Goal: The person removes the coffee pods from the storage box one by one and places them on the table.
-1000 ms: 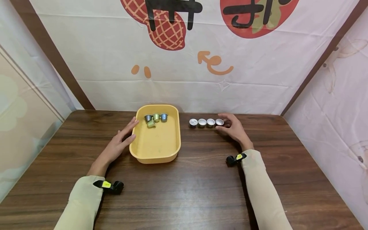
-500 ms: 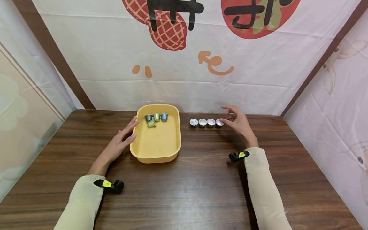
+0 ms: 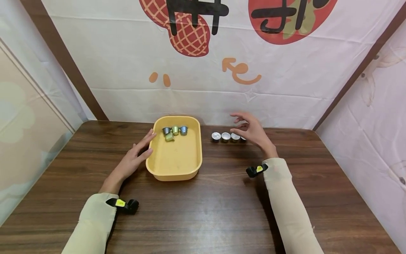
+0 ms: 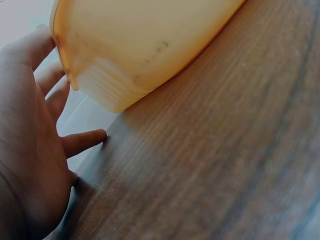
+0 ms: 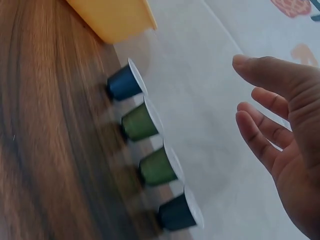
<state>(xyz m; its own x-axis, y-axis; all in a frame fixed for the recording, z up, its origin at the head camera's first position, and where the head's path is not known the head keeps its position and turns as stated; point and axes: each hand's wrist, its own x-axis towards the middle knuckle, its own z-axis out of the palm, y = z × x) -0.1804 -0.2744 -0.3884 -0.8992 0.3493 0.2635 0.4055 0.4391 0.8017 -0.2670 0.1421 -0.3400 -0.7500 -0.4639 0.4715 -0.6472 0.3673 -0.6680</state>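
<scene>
My left hand rests its fingers on the left rim of a yellow tray; the left wrist view shows the fingers against the tray's outer side. Several coffee capsules, green and blue, lie together at the tray's far end. To the right of the tray, more capsules stand in a row with their silver lids up. In the right wrist view these are blue and green. Above the right end of the row hovers my right hand, fingers loosely bent, holding nothing and partly hiding the last capsule.
Everything stands on a dark wood-grain table. A printed white cloth hangs right behind its far edge, and another cloth hangs along the right side. Black cameras are strapped to both wrists.
My right hand has let go of the rightmost capsule, lifted off it and moved left above the row. My left hand stays at the tray. The head view has shifted slightly.
</scene>
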